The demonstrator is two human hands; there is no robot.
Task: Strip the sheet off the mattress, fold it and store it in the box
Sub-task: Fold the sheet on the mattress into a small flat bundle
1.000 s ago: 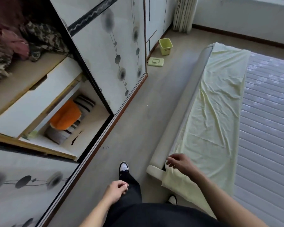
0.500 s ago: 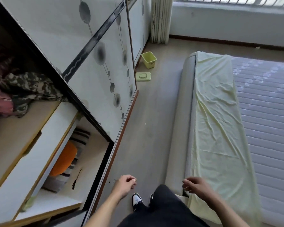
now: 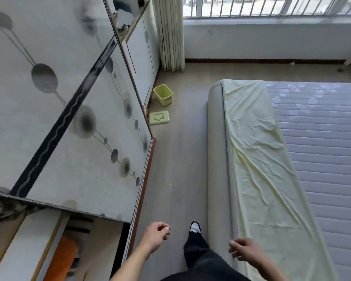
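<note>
While the pale sheet lies folded along the mattress edge, the right hand hovers beside it, seemingly empty; the left hand hangs loosely curled, holding nothing.

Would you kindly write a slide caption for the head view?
Pale yellow sheet folded into a strip along the quilted mattress; both hands, left and right, empty; green plastic box waits ahead.

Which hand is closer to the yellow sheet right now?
Right. The right hand hovers at the sheet's near edge; the left hand hangs over the floor, beyond the bed frame.
</note>
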